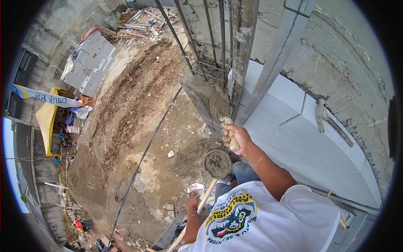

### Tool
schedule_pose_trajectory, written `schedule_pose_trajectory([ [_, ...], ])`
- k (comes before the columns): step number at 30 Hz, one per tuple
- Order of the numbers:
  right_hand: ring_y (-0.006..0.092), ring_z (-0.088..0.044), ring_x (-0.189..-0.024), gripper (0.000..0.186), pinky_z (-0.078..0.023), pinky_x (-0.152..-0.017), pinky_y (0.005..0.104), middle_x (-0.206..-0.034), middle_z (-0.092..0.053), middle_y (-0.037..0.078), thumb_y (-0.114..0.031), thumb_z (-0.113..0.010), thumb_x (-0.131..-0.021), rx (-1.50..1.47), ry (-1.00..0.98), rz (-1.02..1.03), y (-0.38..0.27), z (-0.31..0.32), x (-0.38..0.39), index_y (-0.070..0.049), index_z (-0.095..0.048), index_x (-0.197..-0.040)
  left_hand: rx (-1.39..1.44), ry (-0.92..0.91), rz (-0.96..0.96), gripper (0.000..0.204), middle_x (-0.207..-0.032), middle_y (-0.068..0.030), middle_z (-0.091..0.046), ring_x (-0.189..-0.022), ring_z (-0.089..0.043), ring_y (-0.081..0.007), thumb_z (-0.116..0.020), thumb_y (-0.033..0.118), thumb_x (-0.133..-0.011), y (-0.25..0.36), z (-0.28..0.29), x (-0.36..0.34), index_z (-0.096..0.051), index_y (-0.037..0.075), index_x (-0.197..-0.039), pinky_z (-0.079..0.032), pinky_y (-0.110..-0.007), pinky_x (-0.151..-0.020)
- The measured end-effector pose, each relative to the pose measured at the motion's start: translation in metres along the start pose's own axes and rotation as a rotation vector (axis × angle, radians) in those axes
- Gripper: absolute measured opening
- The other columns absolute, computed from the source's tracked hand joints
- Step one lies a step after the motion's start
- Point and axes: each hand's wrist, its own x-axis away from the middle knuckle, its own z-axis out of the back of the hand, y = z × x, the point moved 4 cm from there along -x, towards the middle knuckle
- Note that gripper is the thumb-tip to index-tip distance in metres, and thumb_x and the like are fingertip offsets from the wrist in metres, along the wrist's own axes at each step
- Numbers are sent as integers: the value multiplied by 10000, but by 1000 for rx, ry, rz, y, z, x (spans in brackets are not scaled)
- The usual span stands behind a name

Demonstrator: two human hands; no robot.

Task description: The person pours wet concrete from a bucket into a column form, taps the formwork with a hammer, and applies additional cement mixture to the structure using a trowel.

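Note:
My right hand [238,138] is wrapped round the mortar-smeared handle of a trowel [232,145]. Its blade end points up toward the column and merges with wet grey mortar [219,103] there. The mortar lies on the column's top, inside a formwork board [200,105], round upright steel bars [212,33]. Below that hand stands a round bucket [217,164] of grey mortar. Lower and to the left, my left hand [192,199] has its fingers curled, right by a red and white packet [196,187]. Whether it grips the packet cannot be made out.
White lightweight blocks [289,122] form a wall on the right, with a hammer [331,122] on top. A metal channel [275,63] leans beside the column. Far below left are dug soil [113,113], a dark cable [145,153], stacked grey blocks [93,61] and a yellow canopy [47,122].

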Motion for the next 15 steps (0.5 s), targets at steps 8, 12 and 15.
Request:
schedule_pose_trajectory([
  [8, 122, -483, -449, 151, -421, -399, 262, -665, -521, 32, -139, -614, -806, 453, 152, 212, 29, 11, -8, -46, -542, -901, -19, -55, -9, 403, -1209, -176, -552, -1029, -585, -286, -484, 269, -935, 12, -8, -13, -455, -4, -1229, -496, -375, -783],
  [12, 145, -529, -461, 236, -445, -400, 282, -700, -552, 60, -172, -610, -812, 649, 282, 412, 57, 18, -7, 5, -525, -942, 14, -11, 66, 367, -1076, -108, -603, -892, -614, -221, -509, 301, -914, -26, 2, -15, -489, 58, -1189, -515, -351, -672],
  [15, 169, -601, -556, 377, -486, -496, 299, -744, -586, 98, -210, -611, -802, 812, 294, 415, 57, 26, -4, 71, -521, -1037, 36, 48, 56, 261, -943, -85, -626, -663, -629, -189, -548, 242, -898, -61, 15, -15, -558, 57, -1082, -466, -272, -477],
])
